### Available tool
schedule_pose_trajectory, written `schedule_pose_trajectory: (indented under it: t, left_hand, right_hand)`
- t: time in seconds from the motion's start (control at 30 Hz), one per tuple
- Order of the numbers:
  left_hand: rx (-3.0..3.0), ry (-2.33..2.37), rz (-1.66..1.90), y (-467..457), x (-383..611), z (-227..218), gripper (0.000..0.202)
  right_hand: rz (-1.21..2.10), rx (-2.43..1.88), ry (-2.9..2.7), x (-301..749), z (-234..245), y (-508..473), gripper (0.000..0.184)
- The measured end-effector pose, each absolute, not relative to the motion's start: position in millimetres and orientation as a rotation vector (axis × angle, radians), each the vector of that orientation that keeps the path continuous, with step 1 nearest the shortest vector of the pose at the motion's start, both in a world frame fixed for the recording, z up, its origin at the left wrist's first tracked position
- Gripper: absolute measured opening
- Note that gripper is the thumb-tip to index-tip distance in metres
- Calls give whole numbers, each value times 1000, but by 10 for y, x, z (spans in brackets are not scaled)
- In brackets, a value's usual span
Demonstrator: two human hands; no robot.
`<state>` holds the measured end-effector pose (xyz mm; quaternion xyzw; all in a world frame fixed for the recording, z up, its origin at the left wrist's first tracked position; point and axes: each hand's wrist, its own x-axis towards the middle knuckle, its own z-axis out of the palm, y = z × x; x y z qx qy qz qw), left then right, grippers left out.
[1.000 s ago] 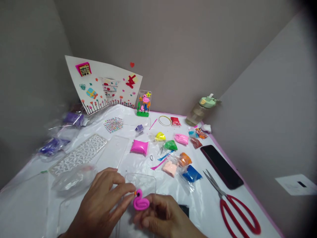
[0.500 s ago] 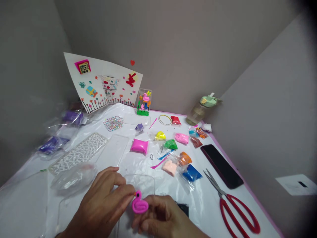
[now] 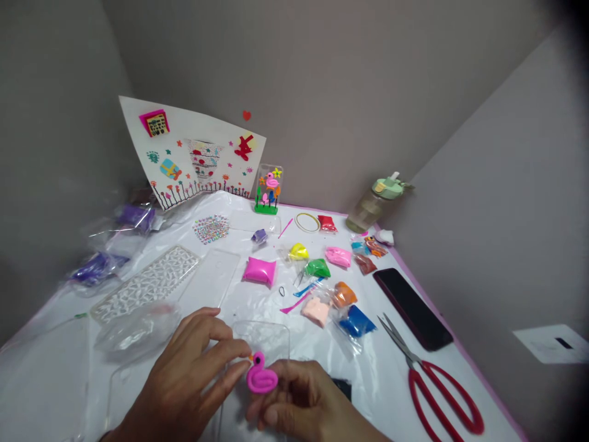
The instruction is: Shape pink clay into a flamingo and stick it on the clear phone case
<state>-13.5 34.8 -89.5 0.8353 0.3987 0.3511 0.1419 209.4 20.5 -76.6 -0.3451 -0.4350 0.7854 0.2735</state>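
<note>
A pink clay flamingo [image 3: 262, 380] with a coiled body, a black eye and a small orange beak is held up low in the middle of the view. My right hand [image 3: 313, 399] grips it from the right, fingers behind its body. On the other side, my left hand [image 3: 193, 368] has its forefinger tip and thumb a little apart beside the beak; whether a fingertip touches it is hard to see. Under the hands lies a clear phone case [image 3: 276, 325]. At the back stands another clear case [image 3: 269, 189] decorated with a clay flamingo and flowers.
Red-handled scissors [image 3: 427, 387] and a black phone [image 3: 413, 308] lie at right. Several clay packets, including a magenta one [image 3: 259, 271] and a blue one [image 3: 357, 321], are spread mid-table. A bottle [image 3: 373, 205] stands back right; a lattice sheet [image 3: 147, 285] lies left.
My left thumb and forefinger have parted slightly from their pinch at the beak. The flamingo in my right hand has barely shifted to the right.
</note>
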Motion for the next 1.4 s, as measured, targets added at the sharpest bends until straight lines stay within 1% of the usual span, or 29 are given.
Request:
schedule_pose_trajectory:
  t: [0.27,0.43,0.63,0.9,1.07,1.4]
  left_hand:
    - [2386,1115,1036,345,-113,-847,18]
    - [2439,1096,1020,358,-101,-857,18]
    - [2423,1125,1085,350,-112,-837,17]
    - [2417,1121,1029,331,-114,-880,19]
    - [2429,1139,1098,333,-128,-881,21]
    - [2472,1156,1065,333,-94,-859,17]
  right_hand:
    - [2138,-901,-1156,2110,-786,204,30]
    - [2131,-885,-1157,2107,-806,210,31]
    - [2141,-887,-1136,2107,-798,201,32]
    - [2138,-863,-1130,2105,-765,206,30]
    - [2115,-885,-1104,2100,-800,204,29]
    - [2079,-914,-1201,2095,-799,201,28]
